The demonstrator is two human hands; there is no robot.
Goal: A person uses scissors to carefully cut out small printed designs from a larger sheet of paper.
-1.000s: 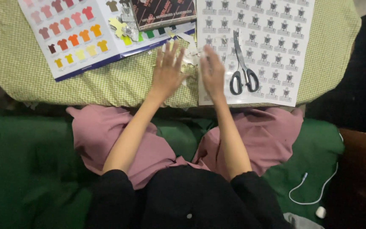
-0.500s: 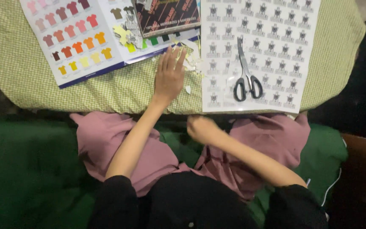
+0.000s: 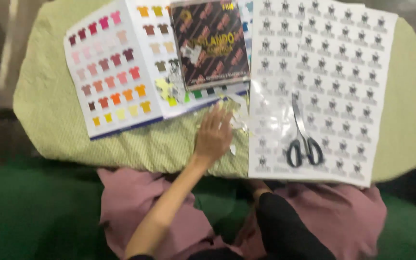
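Observation:
My left hand [image 3: 213,135] lies flat on the green checked cloth [image 3: 63,130], fingers apart, its fingertips among small clear paper scraps [image 3: 239,115]. It holds nothing. To its right lies a large white sheet of small dark stickers [image 3: 343,72], and black-handled scissors [image 3: 304,142] rest shut on it. My right arm in a black sleeve [image 3: 285,226] reaches up to the near edge of the board. The right hand itself is hidden beneath that edge.
A colour chart of small shirt shapes [image 3: 116,67] lies at the back left, with a dark patterned booklet [image 3: 210,43] on top of it. Pink fabric [image 3: 136,202] covers my lap, on a green seat [image 3: 30,212].
My right hand left the sticker sheet, dropped to my lap and went under the board's near edge. My left hand stayed on the cloth by the scraps.

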